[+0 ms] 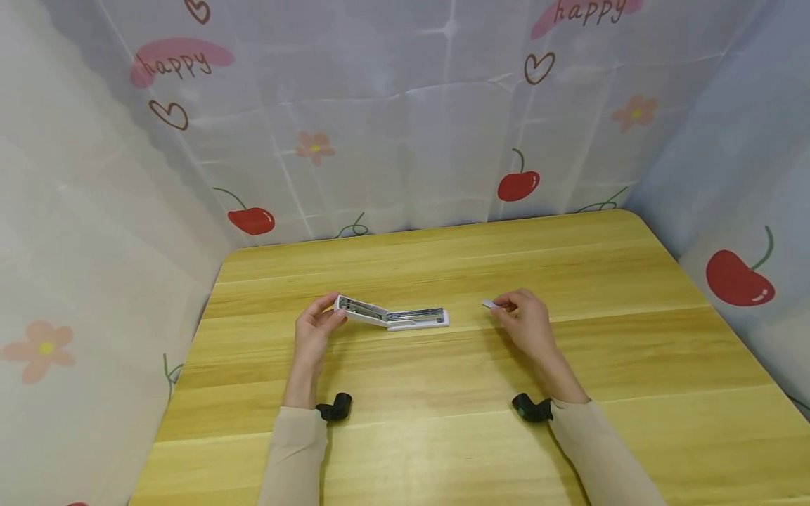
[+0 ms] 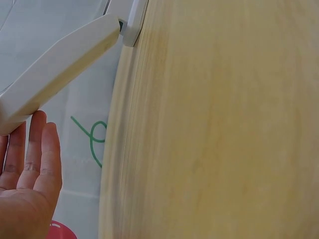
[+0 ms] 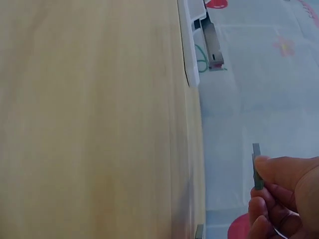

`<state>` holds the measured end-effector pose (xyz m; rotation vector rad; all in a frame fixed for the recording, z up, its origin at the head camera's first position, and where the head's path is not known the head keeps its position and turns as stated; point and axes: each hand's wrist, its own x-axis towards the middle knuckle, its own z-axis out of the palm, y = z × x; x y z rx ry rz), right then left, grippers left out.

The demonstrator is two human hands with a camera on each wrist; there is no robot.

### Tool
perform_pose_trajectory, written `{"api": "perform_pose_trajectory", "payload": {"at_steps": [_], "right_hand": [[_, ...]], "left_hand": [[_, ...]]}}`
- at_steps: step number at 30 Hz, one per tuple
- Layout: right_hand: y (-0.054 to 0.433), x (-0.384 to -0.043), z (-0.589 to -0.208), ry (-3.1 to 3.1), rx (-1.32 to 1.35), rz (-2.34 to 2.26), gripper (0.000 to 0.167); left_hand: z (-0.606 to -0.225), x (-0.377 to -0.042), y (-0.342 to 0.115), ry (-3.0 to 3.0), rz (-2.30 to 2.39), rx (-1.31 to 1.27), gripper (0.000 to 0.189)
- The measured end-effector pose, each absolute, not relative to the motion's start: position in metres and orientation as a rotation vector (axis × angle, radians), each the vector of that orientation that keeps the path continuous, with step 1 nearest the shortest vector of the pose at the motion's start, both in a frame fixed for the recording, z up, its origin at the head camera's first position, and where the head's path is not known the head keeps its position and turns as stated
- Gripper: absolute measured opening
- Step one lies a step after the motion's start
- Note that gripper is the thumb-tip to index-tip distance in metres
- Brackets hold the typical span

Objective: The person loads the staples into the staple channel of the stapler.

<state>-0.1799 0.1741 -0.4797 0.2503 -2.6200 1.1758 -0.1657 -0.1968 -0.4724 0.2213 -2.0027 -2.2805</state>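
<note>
A white stapler (image 1: 418,326) is spread wide, its base flat on the wooden table and its top arm tilted up to the left. My left hand (image 1: 312,336) grips the far end of that arm between thumb and fingers. In the left wrist view, the fingertips (image 2: 38,117) touch the underside of the white arm (image 2: 65,55). To the right of the stapler, my right hand (image 1: 529,325) pinches a small grey strip of staples (image 3: 256,169) between thumb and forefinger, apart from the stapler. The metal staple channel (image 3: 213,45) shows in the right wrist view.
The table (image 1: 443,436) has light wood grain. Behind it hangs a printed curtain (image 1: 405,154) with cherries, flowers and hearts. A black wrist camera sits on each wrist, left (image 1: 335,407) and right (image 1: 531,408). A small grey piece (image 3: 199,232) shows at the right wrist view's bottom edge.
</note>
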Motion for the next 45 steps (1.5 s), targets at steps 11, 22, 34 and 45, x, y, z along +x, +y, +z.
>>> {"api": "perform_pose_trajectory", "payload": {"at_steps": [11, 22, 34, 45], "right_hand": [[0.15, -0.195, -0.474, -2.63, 0.455, 1.159, 0.011], [0.129, -0.205, -0.47, -2.663, 0.635, 1.144, 0.011], [0.11, -0.211, -0.469, -2.727, 0.717, 1.198, 0.01], [0.1, -0.213, -0.473, -2.765, 0.745, 1.196, 0.01]], "left_hand": [[-0.472, -0.165, -0.195, -2.009, -2.274, 0.207, 0.038], [-0.47, -0.166, -0.195, -1.995, -2.292, 0.203, 0.038], [-0.471, -0.166, -0.196, -1.999, -2.282, 0.21, 0.038], [-0.472, -0.165, -0.197, -1.994, -2.282, 0.191, 0.039]]}}
